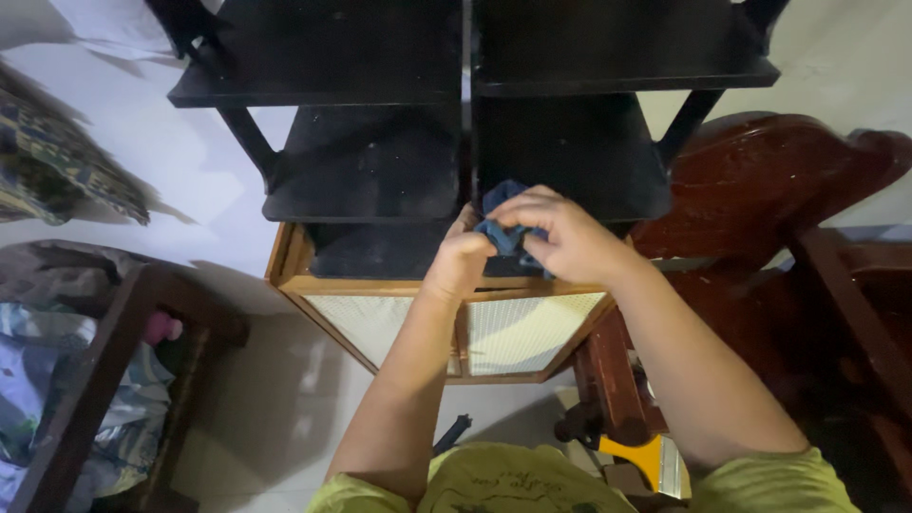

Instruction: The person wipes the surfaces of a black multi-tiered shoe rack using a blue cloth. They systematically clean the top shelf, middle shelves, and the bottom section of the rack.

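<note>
Dark blue cloth (503, 223), bunched into a small wad, held in the air between both hands, above the front edge of the lowest black shelf (380, 249) and just over the wooden top rim of the cabinet (380, 285) beneath it. Cloth does not appear to rest on any surface; only a fold at the top and a patch between the fingers show, so no long axis can be read from the crumpled shape. Right hand (560, 237) lies over the cloth from the right and above, fingers (522, 211) curled together and clamped on it, covering most of the wad. Left hand (461, 261) comes in from the lower left, closed in a loose fist against the cloth's left side, thumb side up; its fingertips are hidden, but the grip reads as closed on the fabric. The two hands touch or nearly touch across the cloth. Relative to the shelf unit (465, 57), the cloth sits near the central upright, at the front edge of the middle tier. Outward: cabinet with pale woven-mesh door panels (522, 332) below; dark red wooden chair (760, 190) to the right; yellow-handled scraper (646, 456) on the floor near the person's right side; wooden frame with bundled fabrics (57, 380) at left.
</note>
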